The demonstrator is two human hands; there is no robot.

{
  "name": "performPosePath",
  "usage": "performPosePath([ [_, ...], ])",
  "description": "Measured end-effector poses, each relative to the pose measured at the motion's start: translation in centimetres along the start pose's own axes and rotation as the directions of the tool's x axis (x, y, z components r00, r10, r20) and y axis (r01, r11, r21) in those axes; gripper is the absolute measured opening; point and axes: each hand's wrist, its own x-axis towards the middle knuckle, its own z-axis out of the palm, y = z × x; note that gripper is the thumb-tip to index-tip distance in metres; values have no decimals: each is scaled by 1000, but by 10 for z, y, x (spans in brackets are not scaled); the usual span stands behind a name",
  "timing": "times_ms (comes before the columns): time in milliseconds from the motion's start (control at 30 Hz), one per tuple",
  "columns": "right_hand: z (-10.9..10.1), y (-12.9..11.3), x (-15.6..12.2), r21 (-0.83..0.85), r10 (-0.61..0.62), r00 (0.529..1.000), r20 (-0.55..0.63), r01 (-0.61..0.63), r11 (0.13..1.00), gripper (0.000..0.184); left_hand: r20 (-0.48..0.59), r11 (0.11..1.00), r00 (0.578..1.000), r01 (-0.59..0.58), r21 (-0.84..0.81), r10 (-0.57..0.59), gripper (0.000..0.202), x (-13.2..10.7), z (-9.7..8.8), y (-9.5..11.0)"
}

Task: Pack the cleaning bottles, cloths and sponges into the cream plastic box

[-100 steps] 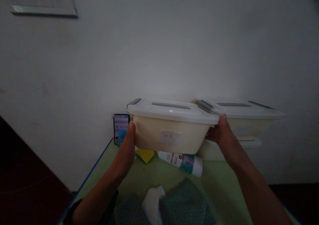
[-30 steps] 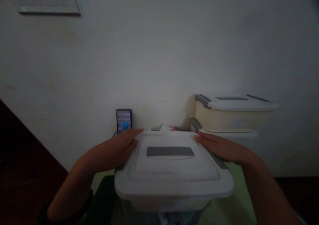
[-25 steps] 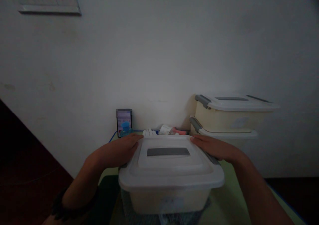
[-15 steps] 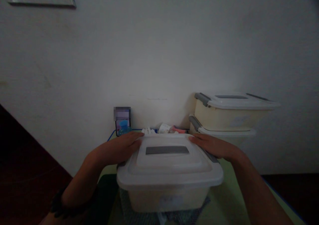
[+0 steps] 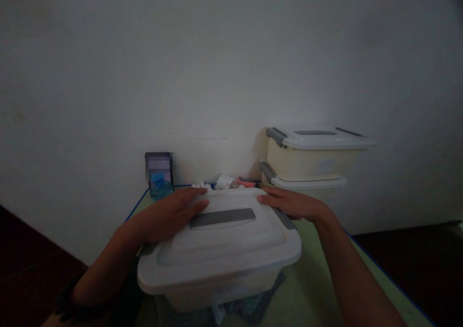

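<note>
A cream storage box (image 5: pixel 188 302) with a white lid (image 5: pixel 227 240) and a grey lid handle (image 5: pixel 222 217) is in front of me. It sits over a dark patterned cloth (image 5: pixel 264 304). My left hand (image 5: pixel 173 211) lies along the lid's left edge, fingers stretched forward and thumb on the top. On the far right corner rests my right hand (image 5: pixel 289 202), its fingers extended and thumb touching the lid. A grey side latch (image 5: pixel 284 217) shows below it. The left latch (image 5: pixel 146 249) is mostly hidden by my wrist.
Two similar lidded boxes (image 5: pixel 307 163) are stacked at the back right by the wall. A phone (image 5: pixel 165 165) stands behind a blue-topped clear bottle (image 5: pixel 159 187) at the back left. Small white and red items (image 5: pixel 231 182) lie behind the lid on the green table (image 5: pixel 307 274).
The box now looks slanted, its left front corner lower and its right front corner higher. My left thumb has moved further onto the lid. The whole view has shifted.
</note>
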Motion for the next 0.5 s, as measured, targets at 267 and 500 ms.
performPosePath([
  [267, 1, 11, 4, 171, 44, 996, 78, -57, 984, 59, -13, 999, 1000, 24, -28, -25, 61, 2, 1, -4],
  [500, 0, 14, 5, 226, 50, 996, 79, -66, 972, 60, 6, 1000, 1000, 15, -23, -15, 62, 4, 2, -7],
])
